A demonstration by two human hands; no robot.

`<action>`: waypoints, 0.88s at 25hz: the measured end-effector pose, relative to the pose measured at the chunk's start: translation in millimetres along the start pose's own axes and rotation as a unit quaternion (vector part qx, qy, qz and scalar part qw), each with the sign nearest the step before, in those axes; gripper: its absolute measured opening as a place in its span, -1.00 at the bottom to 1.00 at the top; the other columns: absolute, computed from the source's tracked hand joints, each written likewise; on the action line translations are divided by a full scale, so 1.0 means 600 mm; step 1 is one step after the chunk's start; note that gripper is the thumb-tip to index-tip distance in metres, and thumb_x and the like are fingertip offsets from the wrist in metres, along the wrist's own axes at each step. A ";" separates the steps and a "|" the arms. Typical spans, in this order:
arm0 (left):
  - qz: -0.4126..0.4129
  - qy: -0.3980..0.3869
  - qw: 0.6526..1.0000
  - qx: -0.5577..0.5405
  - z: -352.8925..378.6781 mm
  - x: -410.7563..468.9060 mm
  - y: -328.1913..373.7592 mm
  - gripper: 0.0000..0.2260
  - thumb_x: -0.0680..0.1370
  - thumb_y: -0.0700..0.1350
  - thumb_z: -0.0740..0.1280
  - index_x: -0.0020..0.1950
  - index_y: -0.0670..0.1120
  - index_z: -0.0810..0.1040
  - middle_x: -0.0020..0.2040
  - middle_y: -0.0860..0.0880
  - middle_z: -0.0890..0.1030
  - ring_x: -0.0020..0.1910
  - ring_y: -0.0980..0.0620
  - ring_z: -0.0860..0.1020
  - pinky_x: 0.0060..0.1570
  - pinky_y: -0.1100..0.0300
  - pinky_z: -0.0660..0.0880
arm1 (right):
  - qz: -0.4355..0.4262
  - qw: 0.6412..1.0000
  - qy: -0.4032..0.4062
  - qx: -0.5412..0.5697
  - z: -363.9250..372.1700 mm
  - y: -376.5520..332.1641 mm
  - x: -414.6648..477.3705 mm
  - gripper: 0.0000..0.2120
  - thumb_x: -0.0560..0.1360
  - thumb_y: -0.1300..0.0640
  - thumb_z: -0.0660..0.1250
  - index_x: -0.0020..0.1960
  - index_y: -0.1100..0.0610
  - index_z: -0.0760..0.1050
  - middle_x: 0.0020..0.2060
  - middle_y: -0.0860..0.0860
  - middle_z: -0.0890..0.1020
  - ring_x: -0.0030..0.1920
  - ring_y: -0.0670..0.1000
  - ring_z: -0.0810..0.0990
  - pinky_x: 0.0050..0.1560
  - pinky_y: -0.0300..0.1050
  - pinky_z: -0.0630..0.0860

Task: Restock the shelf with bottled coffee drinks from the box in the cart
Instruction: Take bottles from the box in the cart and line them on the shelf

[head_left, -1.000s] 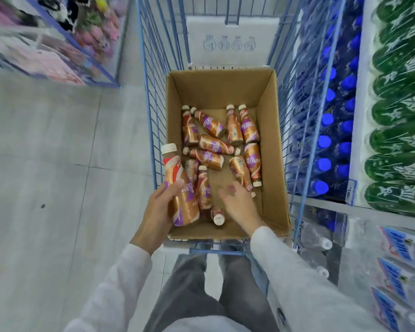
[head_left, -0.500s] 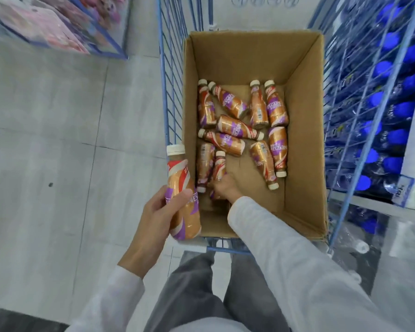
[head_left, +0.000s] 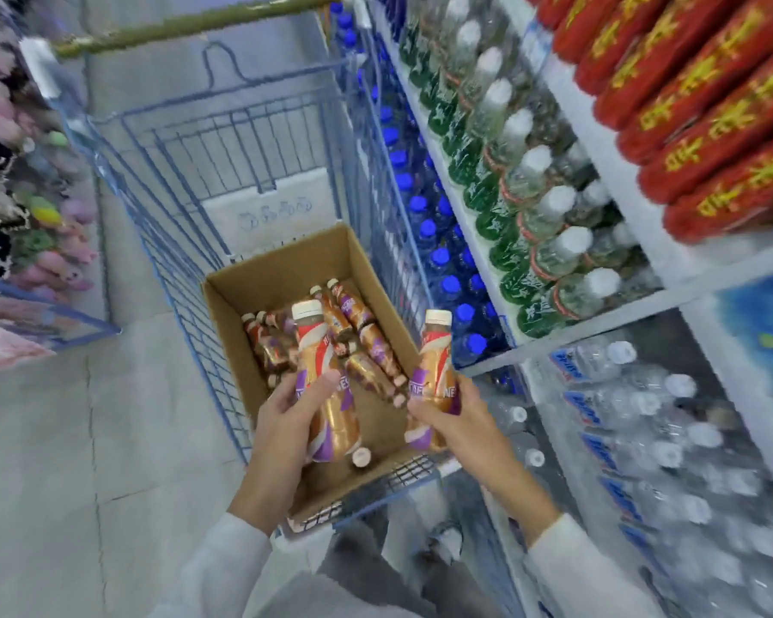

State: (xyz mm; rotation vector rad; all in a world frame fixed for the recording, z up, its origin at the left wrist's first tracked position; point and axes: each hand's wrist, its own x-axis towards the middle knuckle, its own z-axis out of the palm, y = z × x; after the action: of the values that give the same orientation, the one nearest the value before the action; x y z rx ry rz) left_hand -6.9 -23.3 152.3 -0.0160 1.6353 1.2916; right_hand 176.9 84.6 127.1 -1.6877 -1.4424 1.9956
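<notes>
While each hand grips one upright coffee bottle above the box, left hand [head_left: 286, 421] wraps its bottle [head_left: 326, 394], right hand [head_left: 451, 421] clasps a second bottle [head_left: 436, 372] nearer the shelf. More bottles [head_left: 362, 345] lie loose on the floor of the cardboard box [head_left: 260, 278], which sits in the blue wire cart [head_left: 188, 243]. Shelf [head_left: 599, 314] to the right carries green and blue-capped drinks; picture blurred

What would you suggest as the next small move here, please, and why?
Probably carry both bottles right, toward the shelves. The left hand grips one bottle and the right hand another, both lifted above the box, so neither hand can take more. No coffee slot is visible yet.
</notes>
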 end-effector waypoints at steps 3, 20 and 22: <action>0.022 -0.066 0.997 0.028 0.083 -0.034 0.013 -0.76 0.53 -0.05 0.45 0.18 -0.07 0.67 -0.12 -0.06 0.75 -0.23 0.04 0.71 -0.13 0.11 0.63 | -0.031 0.992 0.089 0.082 -0.078 -0.004 -0.094 -0.58 0.34 -0.10 0.55 0.13 -0.15 0.50 0.02 0.00 0.70 0.04 0.06 0.70 0.13 0.13 0.61; 0.087 -0.495 0.835 0.222 0.577 -0.566 -0.203 -0.66 0.22 0.08 0.59 -0.06 0.01 0.75 -0.10 -0.11 0.74 -0.19 -0.05 0.68 0.02 0.01 0.57 | -0.221 0.842 0.414 0.265 -0.488 0.245 -0.722 -0.59 0.44 0.20 0.50 0.22 -0.01 0.48 -0.13 -0.08 0.69 -0.14 -0.10 0.66 -0.18 -0.19 0.60; 0.110 -0.533 0.809 0.222 0.622 -0.637 -0.218 -0.79 0.24 -0.02 0.60 -0.15 0.05 0.75 -0.16 -0.07 0.74 -0.23 0.01 0.69 -0.11 0.07 0.59 | -0.246 0.824 0.440 0.259 -0.526 0.256 -0.788 -0.57 0.46 0.20 0.49 0.24 -0.08 0.45 -0.09 -0.12 0.70 -0.10 -0.09 0.69 -0.14 -0.20 0.61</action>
State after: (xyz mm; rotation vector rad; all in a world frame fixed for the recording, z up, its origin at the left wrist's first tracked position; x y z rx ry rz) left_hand 504.8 -9.2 352.6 1.0333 0.8845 0.7574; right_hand 671.8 -127.0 365.6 -1.4435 -0.7668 0.9491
